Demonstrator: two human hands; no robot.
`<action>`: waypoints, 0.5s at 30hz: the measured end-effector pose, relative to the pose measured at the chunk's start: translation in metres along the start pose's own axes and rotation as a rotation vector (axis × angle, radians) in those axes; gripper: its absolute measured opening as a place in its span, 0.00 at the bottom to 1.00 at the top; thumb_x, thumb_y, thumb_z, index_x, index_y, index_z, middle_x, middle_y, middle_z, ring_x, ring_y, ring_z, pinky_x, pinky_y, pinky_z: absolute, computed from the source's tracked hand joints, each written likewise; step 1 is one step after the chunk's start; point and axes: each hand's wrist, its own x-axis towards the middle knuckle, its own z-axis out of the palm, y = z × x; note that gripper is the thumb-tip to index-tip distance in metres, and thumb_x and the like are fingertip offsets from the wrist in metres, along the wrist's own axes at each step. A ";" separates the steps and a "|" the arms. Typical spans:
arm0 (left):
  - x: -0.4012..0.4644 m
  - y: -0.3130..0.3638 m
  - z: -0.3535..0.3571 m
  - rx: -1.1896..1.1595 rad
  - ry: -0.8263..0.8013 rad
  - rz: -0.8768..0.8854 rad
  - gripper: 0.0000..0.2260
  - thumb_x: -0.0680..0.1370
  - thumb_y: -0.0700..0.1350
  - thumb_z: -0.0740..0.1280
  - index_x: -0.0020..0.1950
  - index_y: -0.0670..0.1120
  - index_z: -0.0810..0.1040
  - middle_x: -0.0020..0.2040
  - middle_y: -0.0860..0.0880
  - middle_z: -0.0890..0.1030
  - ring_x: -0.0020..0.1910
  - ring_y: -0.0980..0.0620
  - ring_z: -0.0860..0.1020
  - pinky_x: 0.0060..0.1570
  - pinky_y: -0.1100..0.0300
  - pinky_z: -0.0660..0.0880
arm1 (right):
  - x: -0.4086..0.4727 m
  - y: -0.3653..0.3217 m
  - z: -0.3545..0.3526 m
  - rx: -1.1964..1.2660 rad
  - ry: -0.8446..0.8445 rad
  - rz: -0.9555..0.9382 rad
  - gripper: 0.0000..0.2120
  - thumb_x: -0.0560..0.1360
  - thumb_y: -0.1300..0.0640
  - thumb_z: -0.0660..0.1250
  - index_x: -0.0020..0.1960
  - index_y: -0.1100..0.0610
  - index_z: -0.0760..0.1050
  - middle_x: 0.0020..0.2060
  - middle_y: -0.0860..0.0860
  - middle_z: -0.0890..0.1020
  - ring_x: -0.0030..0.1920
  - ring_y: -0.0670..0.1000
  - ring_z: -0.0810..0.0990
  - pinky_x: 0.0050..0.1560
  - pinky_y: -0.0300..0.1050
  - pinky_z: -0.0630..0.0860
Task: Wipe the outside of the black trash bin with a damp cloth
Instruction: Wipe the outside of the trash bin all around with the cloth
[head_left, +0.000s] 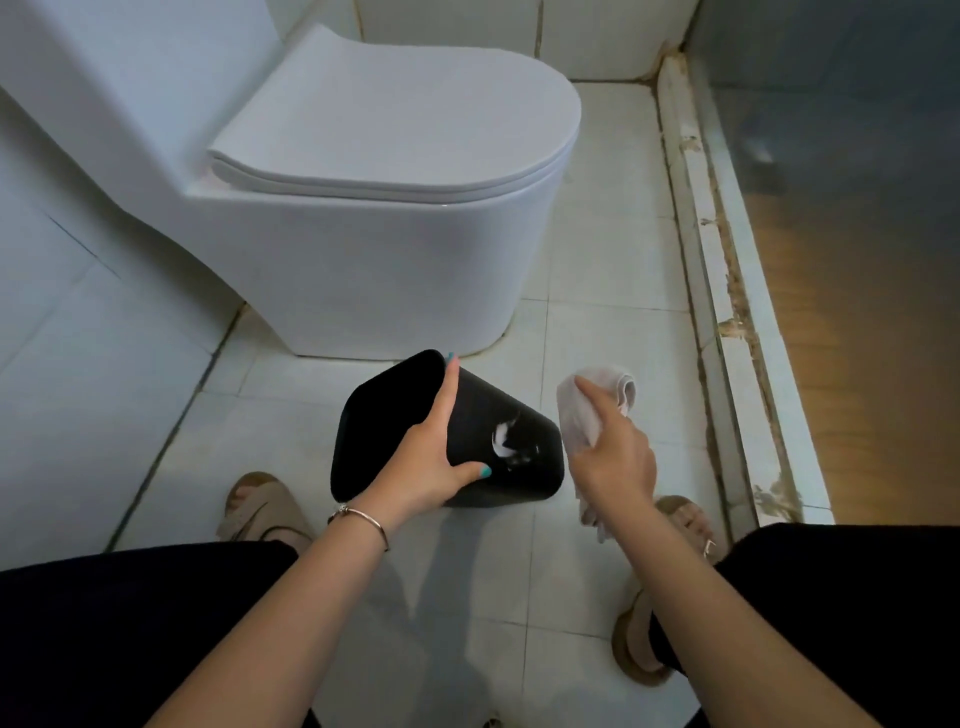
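Black trousers at 6 o'clock, tan sandals (262, 506) on white tiled floor (582, 332). Left hand (421, 462) grips black trash bin (524, 457), tilted, frame centre, fingers curled round its side. Right hand (615, 457) at 3 o'clock of bin, fingers pinching white cloth (584, 410), just beside bin. White toilet (374, 208) at 12 o'clock, lid down.

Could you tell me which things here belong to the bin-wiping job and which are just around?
Job: black trash bin, gripped by left hand; cloth, held in right hand.
Around: toilet; bracelet; sandals.
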 end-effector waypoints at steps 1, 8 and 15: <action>0.001 -0.002 -0.003 0.005 0.006 0.012 0.55 0.71 0.43 0.76 0.71 0.70 0.33 0.54 0.52 0.76 0.41 0.55 0.79 0.40 0.71 0.74 | 0.000 0.004 0.006 0.061 -0.022 -0.005 0.38 0.74 0.67 0.63 0.73 0.35 0.58 0.57 0.56 0.76 0.51 0.58 0.77 0.50 0.52 0.79; 0.007 0.001 -0.005 0.005 -0.021 -0.004 0.54 0.71 0.42 0.74 0.69 0.73 0.32 0.50 0.34 0.80 0.39 0.41 0.80 0.45 0.47 0.79 | 0.013 0.005 0.031 0.354 -0.208 -0.005 0.50 0.74 0.69 0.61 0.74 0.37 0.29 0.59 0.49 0.67 0.54 0.50 0.73 0.52 0.41 0.68; 0.023 0.005 -0.002 -0.032 -0.030 -0.024 0.53 0.72 0.42 0.72 0.70 0.72 0.32 0.51 0.36 0.80 0.39 0.44 0.81 0.47 0.47 0.79 | 0.031 0.017 0.058 0.518 -0.159 0.085 0.41 0.71 0.45 0.69 0.74 0.31 0.47 0.71 0.46 0.61 0.71 0.54 0.62 0.70 0.51 0.62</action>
